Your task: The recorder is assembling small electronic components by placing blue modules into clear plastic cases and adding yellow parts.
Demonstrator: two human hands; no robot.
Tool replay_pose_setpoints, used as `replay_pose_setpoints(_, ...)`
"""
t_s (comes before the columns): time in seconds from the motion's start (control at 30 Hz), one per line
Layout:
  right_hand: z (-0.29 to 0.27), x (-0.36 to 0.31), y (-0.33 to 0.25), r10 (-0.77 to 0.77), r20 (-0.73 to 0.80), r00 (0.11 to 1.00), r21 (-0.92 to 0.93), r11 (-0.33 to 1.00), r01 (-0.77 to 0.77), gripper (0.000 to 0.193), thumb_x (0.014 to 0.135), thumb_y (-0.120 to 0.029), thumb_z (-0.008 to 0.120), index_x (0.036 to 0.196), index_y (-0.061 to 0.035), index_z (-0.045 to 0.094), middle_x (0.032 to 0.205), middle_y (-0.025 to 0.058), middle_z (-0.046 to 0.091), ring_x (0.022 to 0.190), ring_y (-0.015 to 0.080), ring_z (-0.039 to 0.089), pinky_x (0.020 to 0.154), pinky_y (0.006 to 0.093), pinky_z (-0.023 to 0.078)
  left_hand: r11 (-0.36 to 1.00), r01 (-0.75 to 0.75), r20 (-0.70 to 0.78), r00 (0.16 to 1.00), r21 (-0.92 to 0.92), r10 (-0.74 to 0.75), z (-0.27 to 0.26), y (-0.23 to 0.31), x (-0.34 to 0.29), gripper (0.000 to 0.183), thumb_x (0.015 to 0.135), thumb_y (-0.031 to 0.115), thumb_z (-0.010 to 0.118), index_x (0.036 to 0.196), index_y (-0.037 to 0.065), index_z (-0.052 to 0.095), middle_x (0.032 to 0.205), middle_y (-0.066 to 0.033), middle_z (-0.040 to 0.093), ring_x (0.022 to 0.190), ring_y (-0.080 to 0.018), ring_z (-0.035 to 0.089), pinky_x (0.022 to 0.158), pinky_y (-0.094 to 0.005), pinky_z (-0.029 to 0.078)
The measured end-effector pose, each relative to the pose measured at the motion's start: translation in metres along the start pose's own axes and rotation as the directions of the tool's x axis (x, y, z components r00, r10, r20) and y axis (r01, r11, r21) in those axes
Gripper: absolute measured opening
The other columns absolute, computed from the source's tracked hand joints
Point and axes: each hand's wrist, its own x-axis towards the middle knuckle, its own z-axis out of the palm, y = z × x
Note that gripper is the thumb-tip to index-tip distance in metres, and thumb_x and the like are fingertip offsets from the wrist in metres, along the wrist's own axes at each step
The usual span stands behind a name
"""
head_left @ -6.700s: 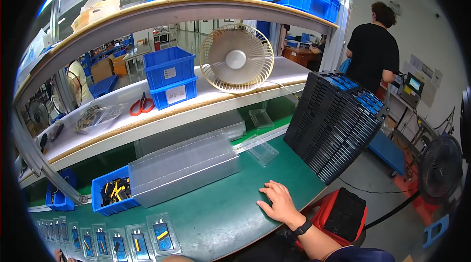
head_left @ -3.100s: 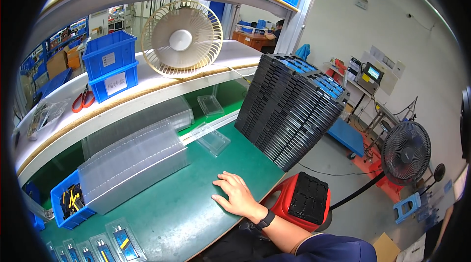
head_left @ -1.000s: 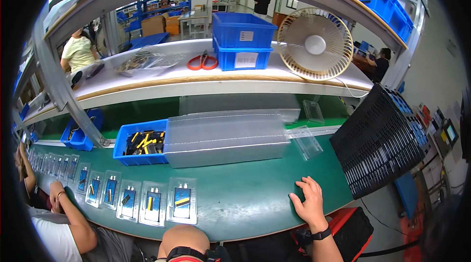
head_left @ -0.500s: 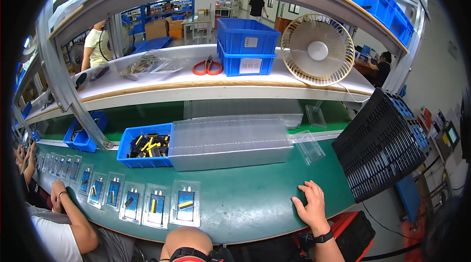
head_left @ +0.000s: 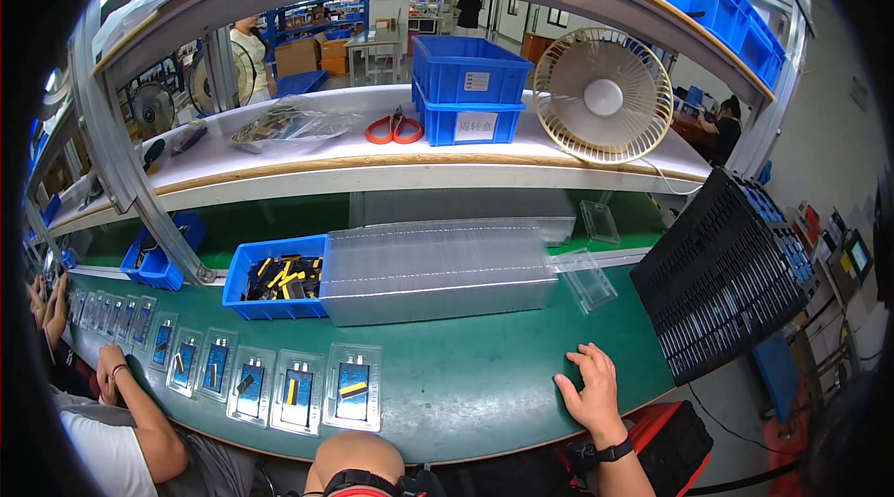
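Where green tabletop [head_left: 466,385] spreads — right hand [head_left: 589,392] rests.

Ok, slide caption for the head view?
Right hand resting open on a green workbench, between a row of clear blister packs and stacked black trays.

Opens, behind and left of the fan [head_left: 603,96], onto a pale table [head_left: 374,38] and blue racking [head_left: 273,28]; shows, right of the fan, a whitish wall [head_left: 829,138] and grey floor [head_left: 728,390].

Cream fan [head_left: 603,97]; red-handled snips [head_left: 395,133]
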Motion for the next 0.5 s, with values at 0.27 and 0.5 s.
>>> replay_pose_setpoints(0.27, -0.0017, 0.0004, -0.0023, -0.014, 0.01, 1.0, -0.005, 1.0, 0.014, 0.039, 0.077, -0.019, 0.076, 0.111, -0.0019, 0.066, 0.122, 0.0214, 0.06, 0.122, 0.0405, 0.053, 0.103, 0.0482, 0.04, 0.999, -0.029, -0.012, 1.0, -0.047, 0.028, 0.0041, -0.0047, 0.0019, 0.022, 0.075, -0.013, 0.064, 0.089, 0.004, 0.067, 0.091, 0.0009, 0.064, 0.087, -0.012, 0.063, 0.066, -0.0288, 0.053)
replay_pose_setpoints(0.5, -0.0014, 0.0007, -0.0022, 0.0, -0.004, 1.0, -0.009, 1.0, 0.0, 0.039, 0.077, -0.019, 0.077, 0.11, -0.002, 0.066, 0.122, 0.0214, 0.06, 0.121, 0.0401, 0.053, 0.103, 0.0482, 0.04, 0.999, 0.031, 0.029, 0.999, -0.014, -0.03, -0.0016, 0.0042, 0.0023, 0.022, 0.075, -0.013, 0.064, 0.09, 0.003, 0.068, 0.095, 0.0006, 0.064, 0.089, -0.0124, 0.063, 0.067, -0.0294, 0.054)
